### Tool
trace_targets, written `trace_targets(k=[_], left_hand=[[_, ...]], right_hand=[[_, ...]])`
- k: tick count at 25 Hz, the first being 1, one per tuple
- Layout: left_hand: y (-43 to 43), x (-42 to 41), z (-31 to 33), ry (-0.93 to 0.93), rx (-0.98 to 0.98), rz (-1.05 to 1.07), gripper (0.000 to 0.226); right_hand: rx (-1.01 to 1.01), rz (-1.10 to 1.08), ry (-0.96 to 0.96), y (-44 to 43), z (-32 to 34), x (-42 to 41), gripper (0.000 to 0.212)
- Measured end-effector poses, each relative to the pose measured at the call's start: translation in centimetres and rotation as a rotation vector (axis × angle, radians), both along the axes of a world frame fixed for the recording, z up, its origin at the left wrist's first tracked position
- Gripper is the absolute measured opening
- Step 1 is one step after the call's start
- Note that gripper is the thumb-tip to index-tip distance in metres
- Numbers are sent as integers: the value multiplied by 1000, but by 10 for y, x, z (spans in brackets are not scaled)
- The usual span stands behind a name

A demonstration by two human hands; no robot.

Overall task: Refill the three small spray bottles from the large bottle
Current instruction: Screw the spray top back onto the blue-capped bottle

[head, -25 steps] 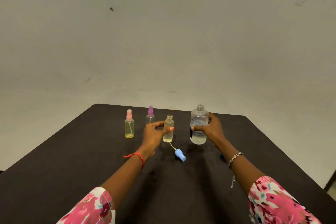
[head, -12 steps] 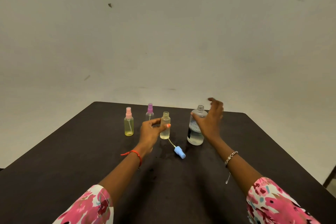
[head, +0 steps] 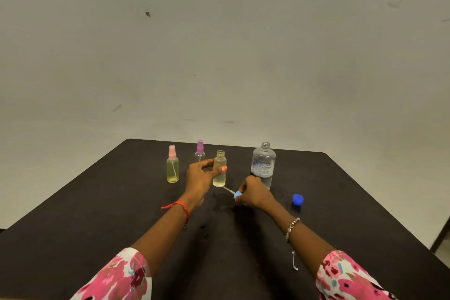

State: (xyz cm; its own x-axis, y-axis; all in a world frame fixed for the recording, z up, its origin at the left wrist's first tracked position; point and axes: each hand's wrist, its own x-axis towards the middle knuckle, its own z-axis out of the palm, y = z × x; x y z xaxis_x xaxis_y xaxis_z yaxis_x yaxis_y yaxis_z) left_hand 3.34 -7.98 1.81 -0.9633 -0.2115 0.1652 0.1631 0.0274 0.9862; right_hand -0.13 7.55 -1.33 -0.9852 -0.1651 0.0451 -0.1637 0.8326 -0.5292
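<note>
My left hand (head: 202,174) grips an uncapped small bottle (head: 219,173) holding pale yellow liquid, upright on the table. My right hand (head: 253,192) is closed on the light blue spray top (head: 237,194), whose thin tube points toward that bottle. The large clear bottle (head: 263,164) stands open and uncapped just behind my right hand, untouched. A pink-topped small bottle (head: 172,165) with yellow liquid stands at the left. A purple-topped small bottle (head: 200,152) stands behind my left hand, partly hidden.
A blue cap (head: 297,201) lies on the black table (head: 97,214) to the right of my right hand. Small wet spots mark the table near the middle. The table's far edge runs just behind the bottles.
My right hand let go of the large bottle, came down toward me and closed on the light blue spray top. My left hand kept its hold on the uncapped small bottle.
</note>
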Motion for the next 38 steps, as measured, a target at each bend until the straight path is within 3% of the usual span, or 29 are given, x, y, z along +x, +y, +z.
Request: trace_targets(k=[2,5,8,16,22,27,32,38], left_hand=[[-1,1,2,4,-9,3,41],[0,2,5,9,-3,8,42],[4,5,10,4,6,2,45],[11,14,20,34,-33,-15,44],[14,24,24,46,-54,-43,43],[16,29,30,44,-65,-58,43],[18,32,36,44,-71,-82,43],[18,38,40,42,-92,-76,43]], right_hand=[[-273,-49,125,3,24,3,20],[-779,-107,163,9,79,7,17],[-936,-79,209,17,120,10,11],[-657,-9,363,21,158,19,25],[-565,37,426,17,167,27,20],[-403,103,385,7,171,32,15],[-150,213,279,-7,164,36,28],[-98,359,204,-8,168,41,22]])
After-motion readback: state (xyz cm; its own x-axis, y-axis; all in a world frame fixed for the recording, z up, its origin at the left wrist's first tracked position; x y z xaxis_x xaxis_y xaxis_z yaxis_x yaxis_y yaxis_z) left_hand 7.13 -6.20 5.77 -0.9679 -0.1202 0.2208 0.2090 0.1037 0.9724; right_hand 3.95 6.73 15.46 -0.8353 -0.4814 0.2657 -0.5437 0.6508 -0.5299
